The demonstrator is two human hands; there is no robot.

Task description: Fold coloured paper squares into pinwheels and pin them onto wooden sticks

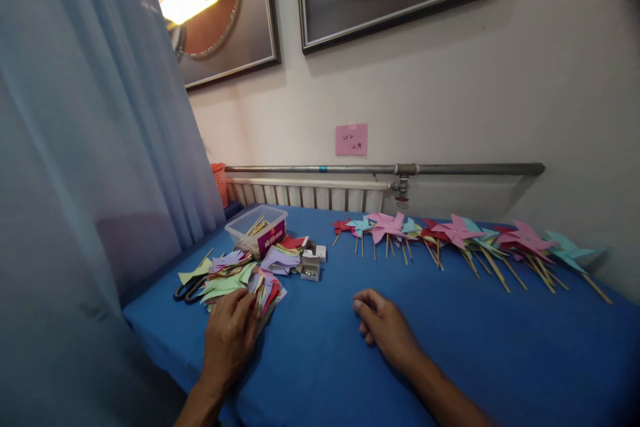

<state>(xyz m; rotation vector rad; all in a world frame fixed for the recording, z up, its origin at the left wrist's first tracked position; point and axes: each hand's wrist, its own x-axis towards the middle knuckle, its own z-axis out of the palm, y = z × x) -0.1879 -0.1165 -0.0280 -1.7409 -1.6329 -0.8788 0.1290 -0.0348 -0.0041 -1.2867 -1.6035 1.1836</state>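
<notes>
My left hand (pixel 229 328) is at the near edge of a pile of coloured paper pieces (pixel 235 282). Its bent fingers close on the near pieces, though the fingertips are partly hidden. To the right, my right hand (pixel 383 323) hovers low over the blue cloth, fingers curled in and thumb against the index finger, with nothing visible in it. Beyond the papers sit small open boxes (pixel 310 269) with tiny metal pieces. Black-handled scissors (pixel 189 288) lie partly under the papers at the left.
A clear plastic tub (pixel 235 230) with wooden sticks stands behind the papers. Several finished paper pinwheels (pixel 459 232) on sticks lie in a row along the back right. A blue curtain (pixel 100 147) hangs at the left, and a metal pipe (pixel 470 169) runs along the wall.
</notes>
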